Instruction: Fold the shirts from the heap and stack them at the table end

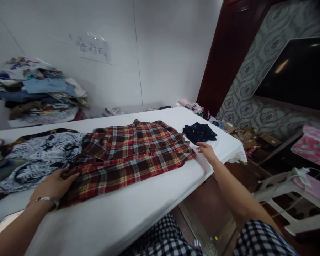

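Bare white table (117, 217) across the lower middle of the frame gives me open room. Plaid shirt (133, 156) fills the centre, printed shirt (40, 156) blocks centre left, navy cloth (199, 132) sits centre right, clothes pile (37, 92) upper left.

Plaid shirt (130, 156): soft woven cloth, matt. Table (128, 213): covered in smooth white cloth. Printed garment (40, 156): thin matt fabric. Folded dark item (199, 132): dotted cloth. Bracelet (44, 200): shiny metal. Stool (282, 185): glossy white plastic.
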Demonstrator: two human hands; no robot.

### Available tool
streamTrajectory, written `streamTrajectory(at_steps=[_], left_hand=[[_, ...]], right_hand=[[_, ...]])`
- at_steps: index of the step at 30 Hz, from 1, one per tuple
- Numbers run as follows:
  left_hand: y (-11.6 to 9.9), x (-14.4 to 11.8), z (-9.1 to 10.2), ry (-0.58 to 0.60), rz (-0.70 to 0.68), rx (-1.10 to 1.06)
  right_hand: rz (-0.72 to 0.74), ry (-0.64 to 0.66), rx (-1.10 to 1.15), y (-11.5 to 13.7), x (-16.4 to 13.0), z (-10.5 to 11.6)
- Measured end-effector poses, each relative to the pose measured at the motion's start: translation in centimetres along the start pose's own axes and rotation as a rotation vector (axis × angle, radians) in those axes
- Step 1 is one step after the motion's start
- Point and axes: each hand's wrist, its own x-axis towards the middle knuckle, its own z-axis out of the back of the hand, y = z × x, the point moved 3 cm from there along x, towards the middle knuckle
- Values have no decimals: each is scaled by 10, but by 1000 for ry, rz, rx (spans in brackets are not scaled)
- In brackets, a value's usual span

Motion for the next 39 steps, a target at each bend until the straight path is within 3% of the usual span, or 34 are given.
streamTrajectory(at_steps=[2, 4, 6, 8, 12, 14, 19, 22, 27, 32, 34, 37, 39], left_hand=[[-14, -10, 5, -81, -71, 109], [-35, -25, 8, -146, -235, 129], [-55, -42, 2, -98, -434, 47], [-68, -55, -10, 42, -535, -19], [-70, -62, -28, 166, -491, -35], [-66, -59, -31, 170, -483, -57], [-63, -54, -33, 164, -486, -107], [-63, -54, -33, 192, -475, -77], [-46, -52, -41, 220, -484, -88], [-34, -44, -42, 201, -425, -147], [-42, -41, -37, 196, -411, -162], [-65, -36, -28, 124, -510, -164], [-81, -32, -24, 66, -562, -114]], right_hand=[[-48, -22, -57, 5, 19, -2], [-79, 3, -140, 11, 38, -10], [-99, 27, -241, 17, 54, -22], [-92, 40, -336, 23, 65, -36], [-65, 28, -445, 34, 75, -45], [-60, -28, -472, 38, 78, -30], [-51, -231, -477, 40, 87, 30], [-32, -230, -392, 32, 87, 41], [-90, -194, -205, 7, 65, 37], [-203, -9, -19, -10, 30, 30], [-207, 83, 102, -8, 21, 23], [-192, 206, 319, 0, 14, 9], [-175, 180, 333, 5, 13, 4]])
